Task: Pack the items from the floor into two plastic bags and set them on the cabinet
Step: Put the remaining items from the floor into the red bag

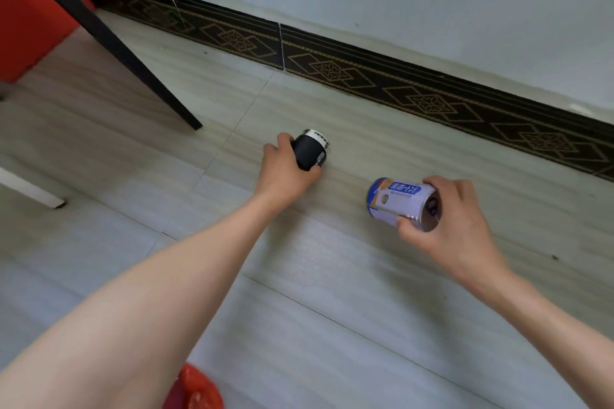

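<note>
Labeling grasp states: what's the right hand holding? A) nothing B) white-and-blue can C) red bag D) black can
B: the right hand grips the white-and-blue can tilted on its side above the floor, while the left hand holds the black can.

The left hand covers the near end of the black can, and its label print is too small to read. The right hand hides part of the white can. A red thing, perhaps a plastic bag, is cut off by the bottom edge, and the red cabinet by the left.
</note>
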Motion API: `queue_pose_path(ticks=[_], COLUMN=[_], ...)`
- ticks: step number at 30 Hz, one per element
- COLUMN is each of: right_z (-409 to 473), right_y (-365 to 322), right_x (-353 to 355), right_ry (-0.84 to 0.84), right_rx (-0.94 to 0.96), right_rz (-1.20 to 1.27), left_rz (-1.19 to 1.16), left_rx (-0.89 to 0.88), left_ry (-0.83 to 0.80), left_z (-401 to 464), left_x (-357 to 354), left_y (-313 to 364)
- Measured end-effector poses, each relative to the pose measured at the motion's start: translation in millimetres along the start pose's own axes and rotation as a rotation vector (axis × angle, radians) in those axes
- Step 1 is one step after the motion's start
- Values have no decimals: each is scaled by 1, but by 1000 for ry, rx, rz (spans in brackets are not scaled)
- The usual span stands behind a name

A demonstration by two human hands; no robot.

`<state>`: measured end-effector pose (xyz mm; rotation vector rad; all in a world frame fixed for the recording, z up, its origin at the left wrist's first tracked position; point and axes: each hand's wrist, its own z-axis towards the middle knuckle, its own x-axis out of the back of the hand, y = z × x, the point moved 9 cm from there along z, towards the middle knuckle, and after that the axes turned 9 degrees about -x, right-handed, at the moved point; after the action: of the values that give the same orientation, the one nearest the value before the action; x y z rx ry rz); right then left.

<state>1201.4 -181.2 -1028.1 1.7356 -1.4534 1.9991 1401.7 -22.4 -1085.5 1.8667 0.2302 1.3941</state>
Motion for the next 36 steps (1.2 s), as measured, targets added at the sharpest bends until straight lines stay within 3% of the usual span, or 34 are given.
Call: queue_pose_path(ticks=[4, 11, 20, 27, 36], right_z=[-29, -113, -231, -279, -310], right_y=[-19, -100, -205, -236, -251], right_x=[-10, -47, -52, -101, -173], right_ry=[-29, -224, -467, -632, -840], right_rx=[54, 229, 416, 348, 269], right_rz=[35, 77, 28, 43, 54], left_rz=[-102, -39, 75, 107, -33], left_rx=[-24, -76, 89, 325, 314], left_ry=[59, 109, 117, 151, 229], left_z=[-36, -127, -310, -377, -367], left_x=[29, 135, 267, 279, 244], left_y=[-7, -42, -102, -189, -212])
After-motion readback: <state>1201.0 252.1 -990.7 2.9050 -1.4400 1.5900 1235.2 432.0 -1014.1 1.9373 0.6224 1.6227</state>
